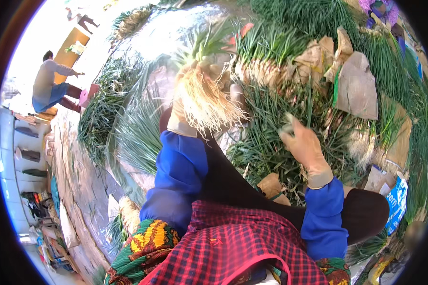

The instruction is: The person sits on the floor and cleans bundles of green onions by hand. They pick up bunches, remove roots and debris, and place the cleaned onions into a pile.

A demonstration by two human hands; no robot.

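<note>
My left hand (185,96), in a pale glove below a blue sleeve, grips a bunch of green onions (203,85). Its long pale roots hang towards me and its green leaves point away. My right hand (303,142), also gloved, is raised over a heap of loose green leaves (264,156). Its fingers are blurred, and a small pale scrap shows at the fingertips; whether they hold it I cannot tell. Beyond my hands lies a row of green onions (267,53) with roots towards me.
Leaf heaps (107,107) lie at the left. Brown paper sacks (356,85) and more green onions (396,60) stand at the right, with a blue printed bag (397,203) near my knee. A person (53,83) bends at the far left; others are farther off.
</note>
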